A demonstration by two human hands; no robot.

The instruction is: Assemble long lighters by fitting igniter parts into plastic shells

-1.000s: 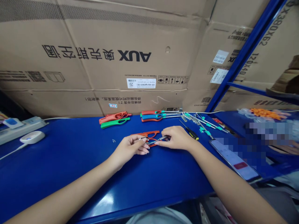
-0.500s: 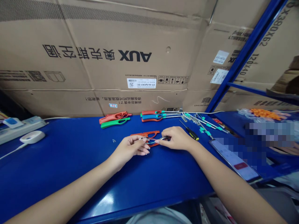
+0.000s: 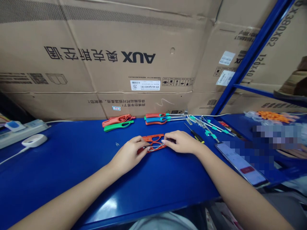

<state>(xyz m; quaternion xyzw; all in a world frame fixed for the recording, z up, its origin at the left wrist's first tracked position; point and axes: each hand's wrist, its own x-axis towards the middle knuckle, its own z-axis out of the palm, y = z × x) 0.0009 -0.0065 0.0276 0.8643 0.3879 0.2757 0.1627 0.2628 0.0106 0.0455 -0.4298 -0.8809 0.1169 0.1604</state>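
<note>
Two orange-red lighter handle halves (image 3: 155,138) lie side by side on the table between my hands, hollow sides up. My left hand (image 3: 130,152) is closed in a pinch at the left end of the nearer half, on a thin wire (image 3: 155,147). My right hand (image 3: 180,142) pinches at its right end, where the wire reaches the fingertips. The wire runs along the nearer half; a small dark piece shows by the left fingertips. My fingers hide both ends of the nearer half.
Behind lie red and green handle shells (image 3: 118,124), assembled lighters (image 3: 155,119) and several metal rods with green ends (image 3: 211,126). A screwdriver (image 3: 198,136) and a phone (image 3: 241,164) are at right. A power strip (image 3: 26,131) and white charger (image 3: 34,140) stand left; cardboard (image 3: 96,73) backs the table.
Both hands have lowered the wire from just above the handle halves onto the nearer one. My left hand has turned palm down, and the dark piece in my right fingers no longer shows.
</note>
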